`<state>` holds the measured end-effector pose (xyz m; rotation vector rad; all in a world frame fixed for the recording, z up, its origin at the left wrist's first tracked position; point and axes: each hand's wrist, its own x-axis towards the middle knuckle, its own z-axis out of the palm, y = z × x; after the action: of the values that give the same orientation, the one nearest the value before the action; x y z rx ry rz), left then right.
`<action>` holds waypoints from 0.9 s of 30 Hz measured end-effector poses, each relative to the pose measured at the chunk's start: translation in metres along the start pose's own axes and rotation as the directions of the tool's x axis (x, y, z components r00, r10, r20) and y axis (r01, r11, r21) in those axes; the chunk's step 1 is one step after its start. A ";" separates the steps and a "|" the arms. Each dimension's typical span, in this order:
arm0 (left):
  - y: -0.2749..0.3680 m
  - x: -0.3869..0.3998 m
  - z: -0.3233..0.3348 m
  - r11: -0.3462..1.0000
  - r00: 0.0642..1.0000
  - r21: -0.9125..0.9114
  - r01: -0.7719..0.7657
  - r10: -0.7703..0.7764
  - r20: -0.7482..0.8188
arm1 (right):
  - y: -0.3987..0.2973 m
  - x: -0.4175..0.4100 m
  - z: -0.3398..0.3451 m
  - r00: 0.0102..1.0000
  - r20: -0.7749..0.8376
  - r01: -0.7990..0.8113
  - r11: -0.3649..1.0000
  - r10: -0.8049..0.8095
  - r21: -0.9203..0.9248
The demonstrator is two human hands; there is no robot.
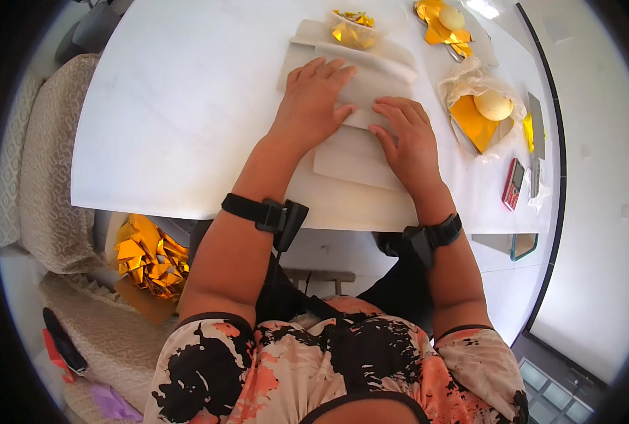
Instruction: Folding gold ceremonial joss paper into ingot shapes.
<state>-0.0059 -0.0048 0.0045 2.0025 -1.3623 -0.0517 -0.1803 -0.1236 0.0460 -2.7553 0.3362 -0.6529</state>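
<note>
My left hand (311, 106) lies palm down on whitish paper sheets (364, 85), its fingers spread and pointing away from me. To its right, my right hand (409, 140) rests at the papers' right side with fingers bent and thumb apart; nothing shows in its grip. The far part of the paper has a raised, curled fold. A lower sheet (346, 159) extends towards me, partly covered by the right hand. Just beyond the papers stands a clear plastic bowl (352, 36) with folded gold foil pieces.
At right, a plastic bag (460, 85) holds gold paper (474, 122) and a pale round object (493, 106). A red mobile phone (513, 185) lies near the right edge of the white table (176, 122). Below left is a container of gold folded pieces (153, 259), beside fabric-covered seats (57, 164).
</note>
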 end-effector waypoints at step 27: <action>0.016 -0.002 -0.007 0.980 0.989 -0.148 -0.135 0.126 -0.072 | 0.041 -0.008 -0.014 0.969 -0.222 -0.092 0.993 0.106 0.070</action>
<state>-0.0171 -0.0025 0.0184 1.7708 -1.4037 -0.0324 -0.2000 -0.1629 0.0409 -2.5927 0.4923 -0.9366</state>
